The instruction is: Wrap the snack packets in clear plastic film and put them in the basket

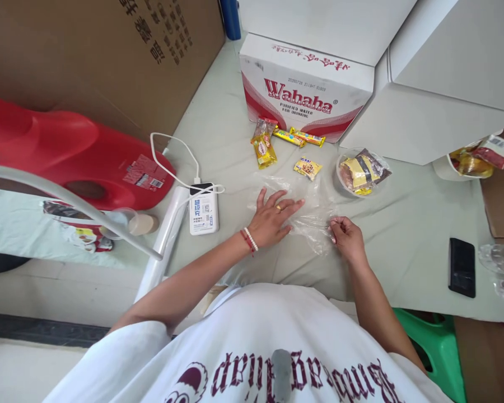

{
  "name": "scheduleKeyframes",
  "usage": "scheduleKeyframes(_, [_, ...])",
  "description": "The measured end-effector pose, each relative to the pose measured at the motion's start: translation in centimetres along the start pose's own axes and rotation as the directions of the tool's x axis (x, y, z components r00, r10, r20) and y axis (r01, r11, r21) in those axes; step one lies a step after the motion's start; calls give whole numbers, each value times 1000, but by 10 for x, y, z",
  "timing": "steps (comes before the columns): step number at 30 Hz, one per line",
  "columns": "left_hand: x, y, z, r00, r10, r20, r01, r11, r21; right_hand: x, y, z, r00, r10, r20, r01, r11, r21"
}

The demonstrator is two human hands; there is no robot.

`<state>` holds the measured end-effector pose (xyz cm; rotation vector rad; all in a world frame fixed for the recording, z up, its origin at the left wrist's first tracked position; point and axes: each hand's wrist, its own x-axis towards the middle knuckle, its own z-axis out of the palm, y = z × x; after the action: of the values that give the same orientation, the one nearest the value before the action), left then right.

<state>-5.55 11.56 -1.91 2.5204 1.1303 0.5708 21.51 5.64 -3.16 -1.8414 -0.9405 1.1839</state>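
Note:
A clear plastic bag (308, 221) lies spread and crinkled on the cloth-covered table in front of me. Fingers spread, my left hand (273, 217) rests flat on the bag's left part. My right hand (346, 238) pinches its right edge between thumb and fingers. Just beyond the bag is a small yellow snack packet (307, 167). Farther back lie a yellow-and-red snack packet (264, 145) and two slim yellow snack bars (298, 137). Right of these, a round clear plastic tub (343, 178) holds several wrapped snacks.
A Wahaha water carton (302, 92) stands at the back beside white boxes (378, 112). To the left are a white power bank (204, 210) with its cable, a white lamp arm (88, 204) and a large red plastic object (75, 151). A black phone (462, 267) lies at right.

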Motion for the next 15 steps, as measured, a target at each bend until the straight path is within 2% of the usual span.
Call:
scheduleKeyframes(2, [6, -4, -4, 998, 57, 32, -58, 998, 25, 2, 1, 0, 1000, 5, -15, -5, 1000, -3])
scheduleKeyframes(4, [1, -7, -11, 990, 139, 22, -140, 988, 62, 4, 2, -1, 999, 12, -41, -12, 1000, -17])
scheduleKeyframes(8, [-40, -9, -24, 941, 335, -34, -328, 935, 138, 8, 2, -4, 997, 2, -77, -5, 999, -45])
scheduleKeyframes(10, [-63, -10, -26, 926, 377, 27, -377, 919, 117, 8, 0, -5, 997, -12, -78, 6, 997, -77])
scheduleKeyframes(12, [-80, -11, -27, 923, 361, 136, -373, 925, 76, 8, -2, -5, 996, -37, -79, 24, 988, -155])
scheduleKeyframes(15, [-87, -8, -26, 955, 193, 226, -219, 971, 99, 6, -4, -4, 992, -104, -73, 79, 956, -283])
